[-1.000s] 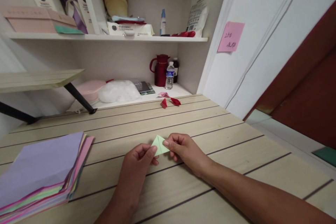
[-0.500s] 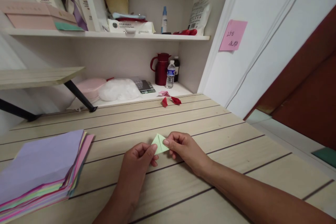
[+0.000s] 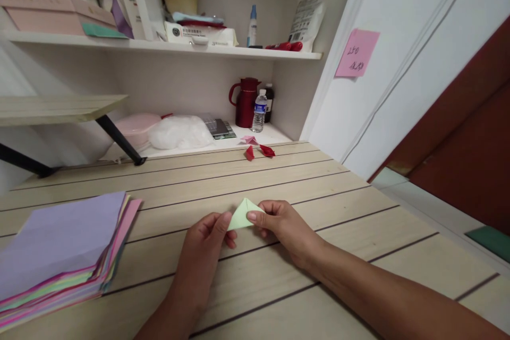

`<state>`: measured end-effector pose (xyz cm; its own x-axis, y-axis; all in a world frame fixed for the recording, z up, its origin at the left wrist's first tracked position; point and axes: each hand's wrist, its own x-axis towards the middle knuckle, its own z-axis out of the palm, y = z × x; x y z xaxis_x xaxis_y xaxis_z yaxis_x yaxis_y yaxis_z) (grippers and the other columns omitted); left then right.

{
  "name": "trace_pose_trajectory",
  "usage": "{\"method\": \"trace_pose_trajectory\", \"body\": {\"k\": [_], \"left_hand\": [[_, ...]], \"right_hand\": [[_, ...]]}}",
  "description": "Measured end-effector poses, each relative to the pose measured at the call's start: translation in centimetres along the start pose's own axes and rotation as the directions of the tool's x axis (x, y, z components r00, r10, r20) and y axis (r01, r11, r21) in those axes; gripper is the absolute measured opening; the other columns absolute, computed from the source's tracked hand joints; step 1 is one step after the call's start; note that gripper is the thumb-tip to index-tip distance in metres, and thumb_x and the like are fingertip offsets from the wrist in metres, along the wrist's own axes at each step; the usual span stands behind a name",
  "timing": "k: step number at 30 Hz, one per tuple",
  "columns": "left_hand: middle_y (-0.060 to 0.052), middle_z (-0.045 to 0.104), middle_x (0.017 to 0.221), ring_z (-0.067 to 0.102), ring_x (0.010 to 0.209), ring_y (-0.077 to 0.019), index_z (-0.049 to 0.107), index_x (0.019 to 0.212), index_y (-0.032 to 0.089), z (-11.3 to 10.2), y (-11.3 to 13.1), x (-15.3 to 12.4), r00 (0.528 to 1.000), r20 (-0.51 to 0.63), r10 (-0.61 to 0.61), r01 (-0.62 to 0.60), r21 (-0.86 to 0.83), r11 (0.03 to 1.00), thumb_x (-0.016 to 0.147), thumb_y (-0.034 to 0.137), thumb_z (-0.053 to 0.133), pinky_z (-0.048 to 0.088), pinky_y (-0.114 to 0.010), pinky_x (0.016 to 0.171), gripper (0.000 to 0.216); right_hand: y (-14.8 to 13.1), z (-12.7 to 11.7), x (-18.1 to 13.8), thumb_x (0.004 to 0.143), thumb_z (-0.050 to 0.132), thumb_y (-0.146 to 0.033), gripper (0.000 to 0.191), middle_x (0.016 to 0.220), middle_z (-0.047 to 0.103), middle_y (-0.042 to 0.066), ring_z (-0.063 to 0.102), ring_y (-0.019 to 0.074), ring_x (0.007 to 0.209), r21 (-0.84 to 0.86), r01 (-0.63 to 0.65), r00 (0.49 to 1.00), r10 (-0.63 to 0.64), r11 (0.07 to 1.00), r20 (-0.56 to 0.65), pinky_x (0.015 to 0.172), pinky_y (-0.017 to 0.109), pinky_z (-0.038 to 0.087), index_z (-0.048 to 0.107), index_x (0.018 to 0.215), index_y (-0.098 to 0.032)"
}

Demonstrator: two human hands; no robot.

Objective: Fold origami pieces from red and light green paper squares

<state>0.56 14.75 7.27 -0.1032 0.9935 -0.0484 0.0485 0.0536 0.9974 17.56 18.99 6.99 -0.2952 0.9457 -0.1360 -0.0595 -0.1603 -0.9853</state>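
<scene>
A small pale green folded paper (image 3: 241, 214), triangular in shape, is held just above the wooden table (image 3: 279, 180). My left hand (image 3: 207, 244) pinches its left corner with thumb and fingers closed. My right hand (image 3: 279, 226) pinches its right side, fingers curled. A thick stack of coloured paper sheets (image 3: 59, 249), lilac on top, lies at the table's left, well apart from both hands.
Two red folded paper pieces (image 3: 258, 151) and a pink one (image 3: 249, 139) lie at the table's far edge. Behind stand a red jug (image 3: 244, 102), a water bottle (image 3: 258, 111) and a white bag (image 3: 181, 133) on a low shelf. A raised wooden board (image 3: 59, 109) stands at the left.
The green paper has tilted and risen a little between my fingers, showing more of its upper point. Both hands stay in nearly the same place; the view shifted slightly.
</scene>
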Motion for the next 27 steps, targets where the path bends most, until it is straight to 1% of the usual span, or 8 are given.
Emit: {"method": "trace_pose_trajectory", "body": {"k": [6, 8, 12, 15, 18, 20, 24, 27], "left_hand": [[0.004, 0.062, 0.073, 0.056, 0.08, -0.0161, 0.068, 0.092, 0.024, -0.1, 0.3, -0.1, 0.999, 0.04, 0.027, -0.026, -0.022, 0.999, 0.085, 0.057, 0.057, 0.04, -0.025, 0.081, 0.036], [0.003, 0.062, 0.073, 0.055, 0.08, -0.0166, 0.068, 0.089, 0.023, -0.1, 0.3, 0.0, 0.998, 0.052, 0.026, -0.025, -0.013, 1.0, 0.085, 0.058, 0.056, 0.04, -0.026, 0.081, 0.036], [0.002, 0.062, 0.069, 0.054, 0.074, -0.0163, 0.065, 0.073, 0.022, -0.1, 0.4, 0.2, 0.999, 0.053, 0.011, -0.011, -0.001, 1.0, 0.082, 0.055, 0.061, 0.04, -0.027, 0.075, 0.035], [0.002, 0.063, 0.069, 0.055, 0.074, -0.0166, 0.067, 0.078, 0.022, 0.0, 0.6, -0.1, 0.999, 0.031, 0.012, -0.012, -0.006, 1.0, 0.082, 0.054, 0.061, 0.041, -0.027, 0.076, 0.033], [0.0, 0.068, 0.084, 0.059, 0.08, -0.0172, 0.069, 0.098, 0.022, 0.3, 0.5, -0.3, 1.0, -0.016, 0.02, -0.022, -0.084, 0.996, 0.083, 0.056, 0.059, 0.044, -0.03, 0.083, 0.039], [-0.003, 0.07, 0.096, 0.062, 0.086, -0.0185, 0.068, 0.107, 0.021, 0.6, 0.1, -0.2, 0.998, -0.049, 0.037, -0.044, -0.166, 0.985, 0.081, 0.058, 0.061, 0.046, -0.033, 0.086, 0.046], [-0.006, 0.068, 0.098, 0.063, 0.089, -0.0192, 0.068, 0.106, 0.019, 0.8, -1.1, 0.6, 0.991, -0.106, 0.075, -0.097, -0.215, 0.972, 0.069, 0.056, 0.074, 0.049, -0.033, 0.083, 0.053], [-0.008, 0.066, 0.111, 0.063, 0.094, -0.0201, 0.067, 0.107, 0.021, 0.9, -1.8, 1.1, 0.988, -0.123, 0.095, -0.119, -0.204, 0.972, 0.062, 0.051, 0.081, 0.05, -0.033, 0.082, 0.056]], "right_hand": [[-0.2, -0.3, 0.2, 0.067, 0.08, -0.046, 0.04, 0.049, 0.051, -0.003, 0.038, 0.0094, 0.049, 0.048, -0.009, 1.0, 0.01, 0.999, -0.023, 0.05, 0.026, 0.022, 0.052, 0.058, -0.019], [-0.2, -0.2, 0.2, 0.066, 0.08, -0.045, 0.04, 0.048, 0.051, -0.003, 0.037, 0.0093, 0.049, 0.051, -0.007, 1.0, 0.008, 0.999, -0.03, 0.05, 0.026, 0.022, 0.051, 0.058, -0.019], [-0.2, -0.1, 0.1, 0.064, 0.081, -0.044, 0.04, 0.047, 0.05, -0.004, 0.037, 0.009, 0.049, 0.056, 0.002, 0.999, 0.0, 0.998, -0.041, 0.051, 0.026, 0.021, 0.052, 0.057, -0.019], [-0.3, 0.0, 0.0, 0.063, 0.083, -0.045, 0.041, 0.047, 0.05, -0.004, 0.037, 0.0088, 0.049, 0.068, 0.003, 0.999, 0.0, 0.998, -0.038, 0.051, 0.025, 0.022, 0.052, 0.057, -0.018], [-0.4, 0.0, 0.1, 0.062, 0.083, -0.048, 0.043, 0.048, 0.051, -0.004, 0.04, 0.0087, 0.049, 0.091, 0.006, 0.999, -0.004, 0.996, -0.032, 0.051, 0.025, 0.025, 0.053, 0.056, -0.018], [-0.4, -0.1, 0.1, 0.062, 0.083, -0.05, 0.045, 0.048, 0.052, -0.003, 0.041, 0.0085, 0.048, 0.113, 0.007, 1.0, -0.004, 0.994, -0.027, 0.052, 0.024, 0.028, 0.053, 0.055, -0.018], [-0.5, -0.3, 0.3, 0.064, 0.082, -0.052, 0.045, 0.047, 0.051, -0.004, 0.041, 0.0078, 0.046, 0.152, -0.008, 0.999, 0.013, 0.988, -0.03, 0.052, 0.024, 0.033, 0.056, 0.055, -0.017], [-0.7, -0.3, 0.4, 0.064, 0.082, -0.051, 0.043, 0.047, 0.05, -0.005, 0.04, 0.0077, 0.044, 0.163, -0.02, 0.999, 0.026, 0.986, -0.034, 0.051, 0.024, 0.035, 0.056, 0.054, -0.017]]}}
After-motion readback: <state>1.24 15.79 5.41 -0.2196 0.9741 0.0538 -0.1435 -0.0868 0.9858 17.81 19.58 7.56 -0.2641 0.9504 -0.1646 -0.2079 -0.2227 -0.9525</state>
